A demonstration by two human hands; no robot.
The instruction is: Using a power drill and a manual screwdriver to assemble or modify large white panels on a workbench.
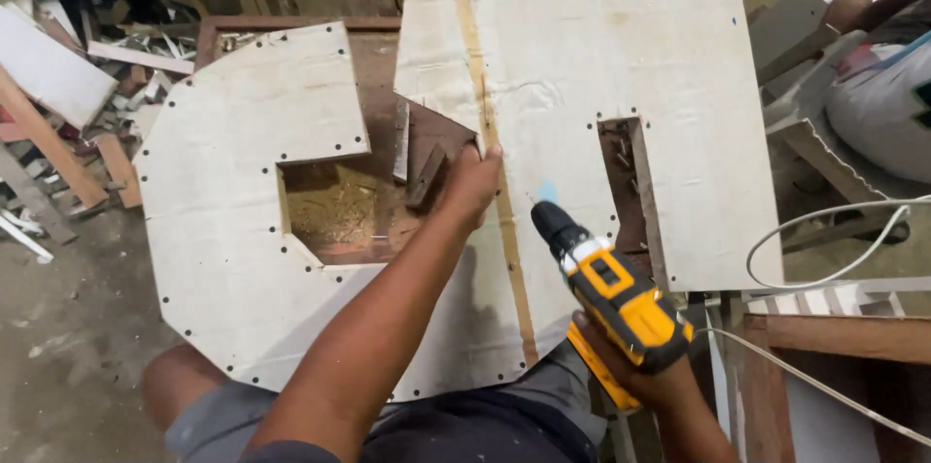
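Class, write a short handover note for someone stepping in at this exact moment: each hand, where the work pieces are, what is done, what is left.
Left hand: pressed flat on the pale board panel, at the edge of its cut-out, holding nothing.
Right hand: gripping the yellow and black cordless drill, tip aimed at the panel beside the light wood strip, just off the surface.
The panel lies over a brown wooden frame, with sawdust in the opening.
Done: dark screws line the left section's edges.
Left: the large right section shows few screws along its outer edges.
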